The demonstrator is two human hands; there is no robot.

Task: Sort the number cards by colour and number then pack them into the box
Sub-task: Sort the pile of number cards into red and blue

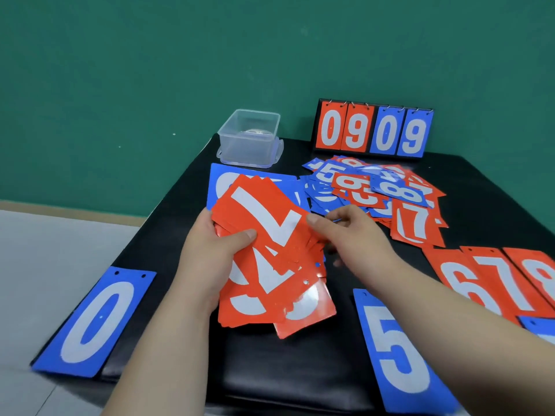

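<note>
Number cards, red ones, fanned in a loose stack [270, 265] above the middle of the black table [300, 364], top card a white 7. Left hand [216, 253] wrapped around the stack's left edge, thumb pressed on the face, fingers underneath. Right hand [348, 229] at the stack's right edge, thumb and fingertips pinched narrow on the top cards. Mixed heap of red and blue cards [372, 190] further back on the right, unsorted. Laid out flat: blue 0 [96, 319] at the near left corner, blue 5 [396, 352] near right, red 6, 7 and 8 [492, 283] side by side at the right edge. Another large blue card [222, 178] partly hidden behind the held stack. Clear plastic box [249, 136] open at the far left of the table, beside a standing flip scoreboard [372, 130] reading 09 09.
</note>
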